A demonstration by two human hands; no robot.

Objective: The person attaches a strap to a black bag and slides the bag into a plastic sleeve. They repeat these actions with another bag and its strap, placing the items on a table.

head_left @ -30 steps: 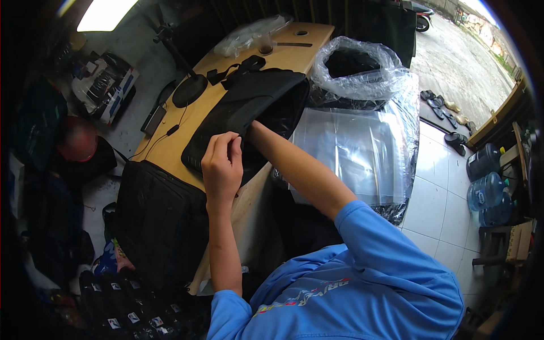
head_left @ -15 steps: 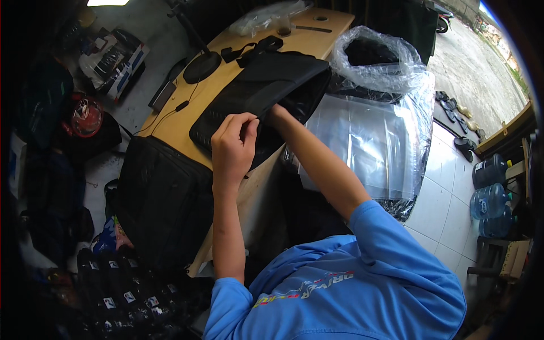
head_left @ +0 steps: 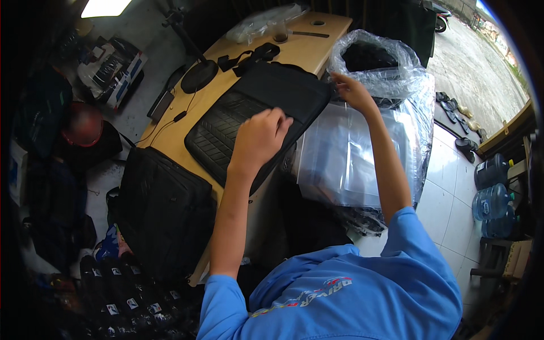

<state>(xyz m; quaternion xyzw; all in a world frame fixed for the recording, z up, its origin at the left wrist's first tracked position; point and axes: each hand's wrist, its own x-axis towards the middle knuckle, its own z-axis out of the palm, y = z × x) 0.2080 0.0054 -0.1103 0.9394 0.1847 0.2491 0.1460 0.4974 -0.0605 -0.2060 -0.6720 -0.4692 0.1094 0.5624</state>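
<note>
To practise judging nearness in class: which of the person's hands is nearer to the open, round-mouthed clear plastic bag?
Right. The right hand overlaps the lower-left edge of the clear plastic bag in the picture; the left hand is farther left, over the black bag.

Pale tiled floor [head_left: 442,207], bright light [head_left: 105,7]

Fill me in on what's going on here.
A person in a blue shirt is handling a black bag that lies on a wooden table. The left hand, fingers curled, is over the bag's near side; the right hand is at its far right corner. Whether either grips it, I can't tell. Another black bag is to the left, and clear plastic sheets lie to the right.
</note>
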